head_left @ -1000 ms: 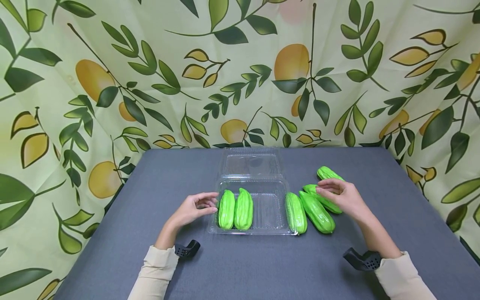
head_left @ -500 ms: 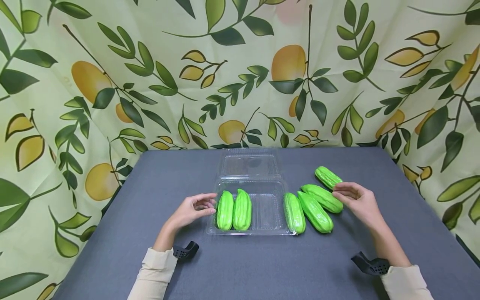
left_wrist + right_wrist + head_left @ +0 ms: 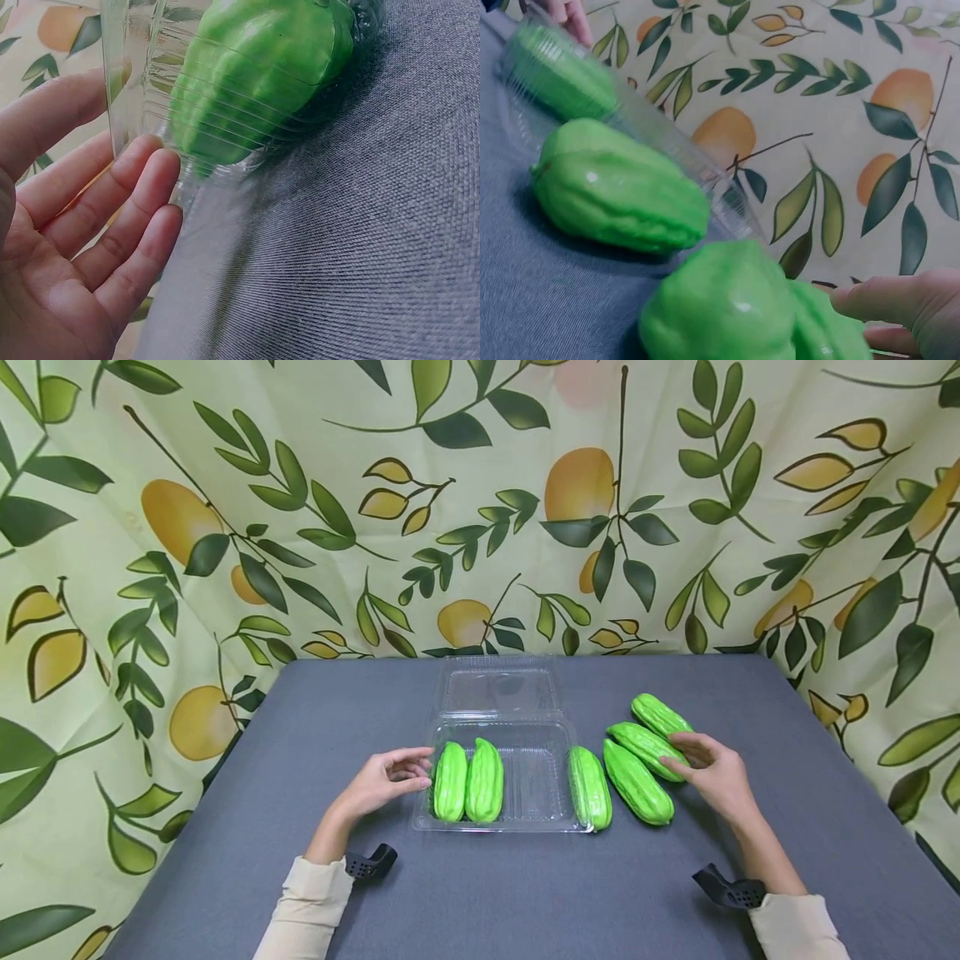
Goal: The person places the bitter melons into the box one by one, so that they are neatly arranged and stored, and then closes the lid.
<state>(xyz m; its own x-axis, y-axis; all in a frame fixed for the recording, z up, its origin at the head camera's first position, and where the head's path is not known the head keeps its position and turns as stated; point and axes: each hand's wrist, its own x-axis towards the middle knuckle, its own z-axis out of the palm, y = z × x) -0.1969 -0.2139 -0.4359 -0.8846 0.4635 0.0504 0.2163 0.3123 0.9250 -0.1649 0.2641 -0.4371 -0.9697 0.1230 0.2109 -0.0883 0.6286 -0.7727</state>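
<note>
My left hand (image 3: 386, 781) stands at the left rim of a clear plastic clamshell box (image 3: 536, 785), fingertips against its wall. In the left wrist view the fingers (image 3: 124, 214) are loosely extended. Two green, ridged bitter melons lie side by side inside the box: a left one (image 3: 450, 782) and a right one (image 3: 485, 782). On the right, my right hand (image 3: 716, 777) holds the near end of a middle bitter melon (image 3: 641, 747), thumb on one side and fingers on the other. Another bitter melon (image 3: 639, 785) lies just in front of it.
One bitter melon (image 3: 591, 787) lies along the box's right edge. Behind the held one is a further bitter melon (image 3: 658, 714). The box's lid (image 3: 498, 687) lies folded back. A grey cloth (image 3: 495, 893) covers the table; a printed curtain (image 3: 480, 510) hangs behind.
My right hand first drew right, away from the melons, then came back left onto the middle bitter melon. That melon and the front one shifted slightly. My left hand stayed put.
</note>
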